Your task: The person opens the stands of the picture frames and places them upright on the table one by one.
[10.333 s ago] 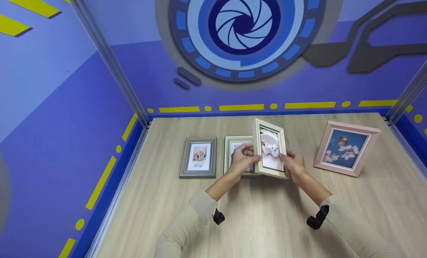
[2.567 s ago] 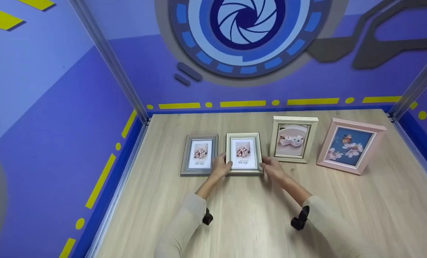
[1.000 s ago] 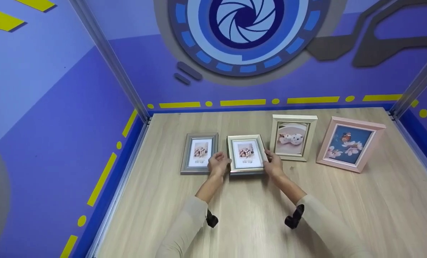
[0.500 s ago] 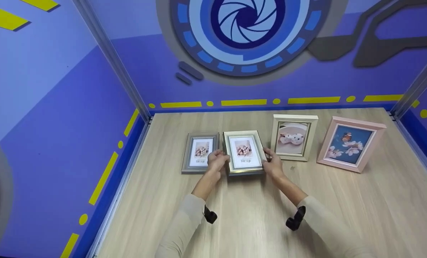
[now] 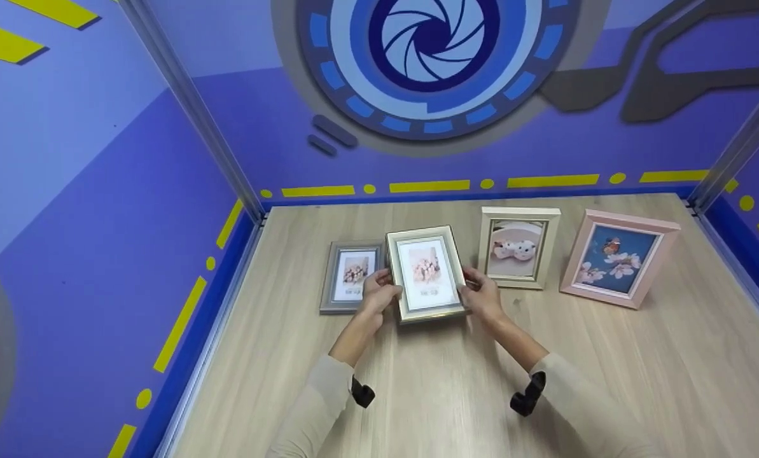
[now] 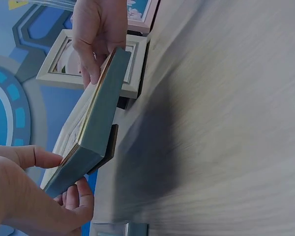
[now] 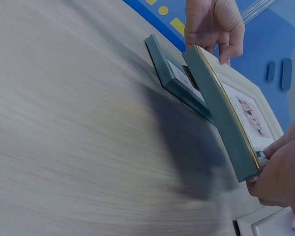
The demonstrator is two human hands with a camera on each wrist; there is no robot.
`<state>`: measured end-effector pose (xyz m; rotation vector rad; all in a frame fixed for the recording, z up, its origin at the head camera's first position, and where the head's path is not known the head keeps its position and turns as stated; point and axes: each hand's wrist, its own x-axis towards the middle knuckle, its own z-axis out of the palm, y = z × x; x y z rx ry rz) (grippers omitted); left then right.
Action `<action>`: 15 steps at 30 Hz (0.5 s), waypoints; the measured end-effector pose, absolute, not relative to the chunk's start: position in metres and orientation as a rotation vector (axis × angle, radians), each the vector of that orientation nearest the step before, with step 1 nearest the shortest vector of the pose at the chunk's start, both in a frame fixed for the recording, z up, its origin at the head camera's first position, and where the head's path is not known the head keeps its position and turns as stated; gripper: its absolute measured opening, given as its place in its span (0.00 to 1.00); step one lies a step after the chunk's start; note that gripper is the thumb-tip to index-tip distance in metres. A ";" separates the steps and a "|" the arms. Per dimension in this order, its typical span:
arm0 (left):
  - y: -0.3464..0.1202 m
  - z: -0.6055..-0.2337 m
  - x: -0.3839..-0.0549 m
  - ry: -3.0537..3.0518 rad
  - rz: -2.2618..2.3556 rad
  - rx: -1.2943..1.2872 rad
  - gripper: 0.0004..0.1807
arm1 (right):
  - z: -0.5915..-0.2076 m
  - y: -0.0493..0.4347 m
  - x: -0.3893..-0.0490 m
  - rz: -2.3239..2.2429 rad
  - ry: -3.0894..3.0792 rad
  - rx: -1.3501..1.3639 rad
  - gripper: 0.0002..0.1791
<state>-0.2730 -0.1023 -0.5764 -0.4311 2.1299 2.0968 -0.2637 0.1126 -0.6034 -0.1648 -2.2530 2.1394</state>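
Both hands hold a pale gold photo frame (image 5: 427, 273) with a flower print, tilted with its front facing up toward the head camera. My left hand (image 5: 374, 296) grips its left edge, thumb on the front and fingers behind. On the right edge, my right hand (image 5: 484, 298) pinches it the same way. Both wrist views show the frame's lower side (image 6: 101, 108) raised off the table, with a shadow beneath. A dark support flap (image 6: 107, 150) sticks out a little from its back.
Left of the hands, a grey photo frame (image 5: 354, 280) lies flat, partly covered by the left hand. A cream frame (image 5: 519, 248) stands upright at the right, beside a standing pink frame (image 5: 621, 261). Blue-purple walls (image 5: 379, 168) enclose the wooden table (image 5: 455, 388).
Earlier both hands held the cream frame, which now stands on the table. The gold frame, flat 2.6 s ago, has been lifted, tilted and shifted slightly left.
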 end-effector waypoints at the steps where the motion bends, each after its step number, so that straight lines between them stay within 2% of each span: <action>1: -0.103 -0.576 -0.272 2.131 2.098 -0.420 0.39 | -0.604 0.112 -0.263 2.148 -2.247 -0.162 0.26; 8: -0.105 -0.569 -0.263 2.174 2.096 -0.380 0.41 | -0.606 0.112 -0.261 2.140 -2.212 -0.118 0.23; 15: -0.102 -0.560 -0.259 2.196 2.124 -0.316 0.41 | -0.605 0.113 -0.261 2.151 -2.194 -0.127 0.26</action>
